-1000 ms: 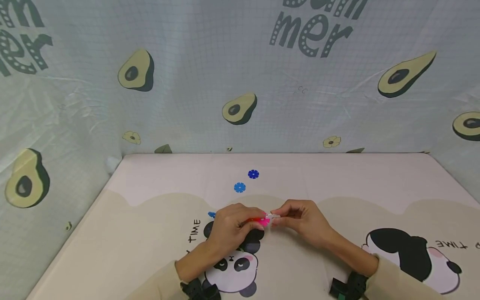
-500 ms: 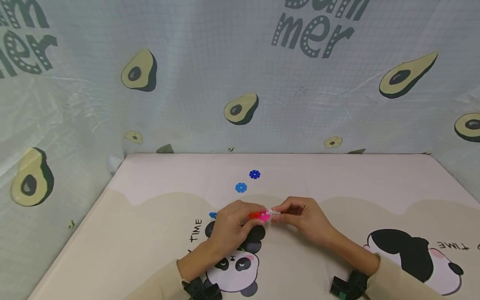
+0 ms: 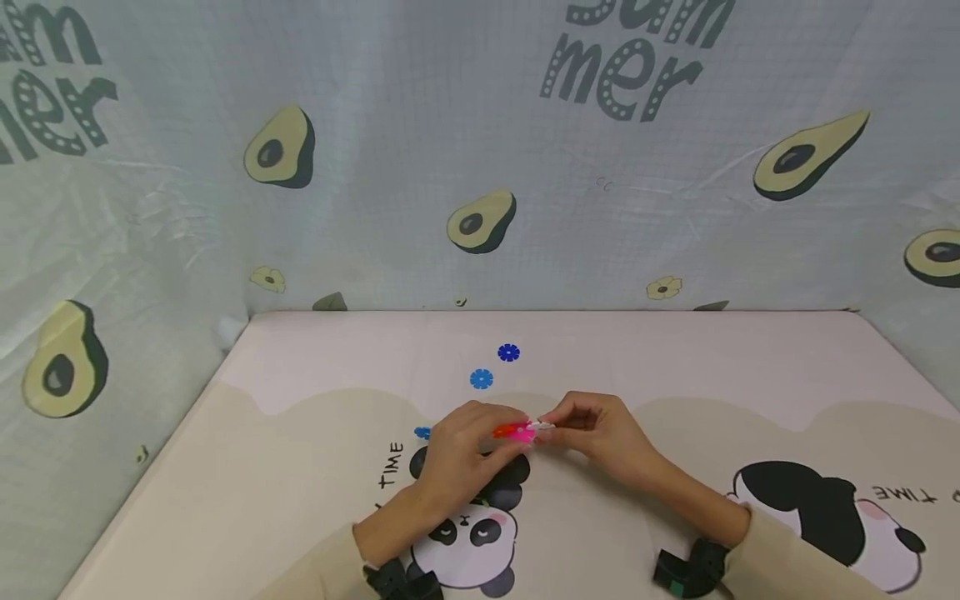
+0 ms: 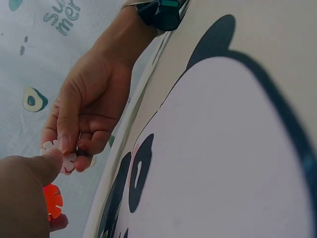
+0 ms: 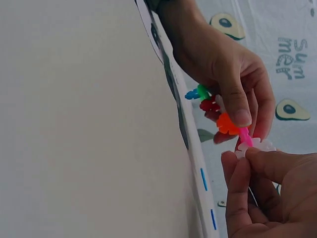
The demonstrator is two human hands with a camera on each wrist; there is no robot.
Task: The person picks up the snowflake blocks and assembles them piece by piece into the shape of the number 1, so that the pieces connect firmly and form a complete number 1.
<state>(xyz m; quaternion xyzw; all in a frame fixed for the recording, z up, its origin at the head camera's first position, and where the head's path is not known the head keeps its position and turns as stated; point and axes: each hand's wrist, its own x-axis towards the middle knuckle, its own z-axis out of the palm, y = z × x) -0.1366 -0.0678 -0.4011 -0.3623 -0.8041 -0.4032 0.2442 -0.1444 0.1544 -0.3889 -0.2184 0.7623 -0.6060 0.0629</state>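
My left hand (image 3: 468,450) grips a chain of interlocking snowflake discs between thumb and fingers. In the right wrist view the chain runs from a blue disc (image 5: 191,94) through green (image 5: 202,91), red (image 5: 210,105) and orange (image 5: 228,124) to a pink disc (image 5: 246,137); the fingers hide part of it. At the pink end sits a white disc (image 5: 263,144), pinched by thumb and fingertips of my right hand (image 3: 603,437). White and pink meet edge to edge, set at an angle. Both hands are close together over the table.
Beyond the hands, a dark blue disc (image 3: 508,352) and a lighter blue disc (image 3: 482,379) lie flat on the table (image 3: 337,500). The cloth has printed pandas (image 3: 465,554). An avocado-patterned curtain (image 3: 375,167) hangs behind and at the sides.
Both hands keep their hold on the discs and stay nearly in place. A little more of the orange disc shows beside the left fingers in the head view.
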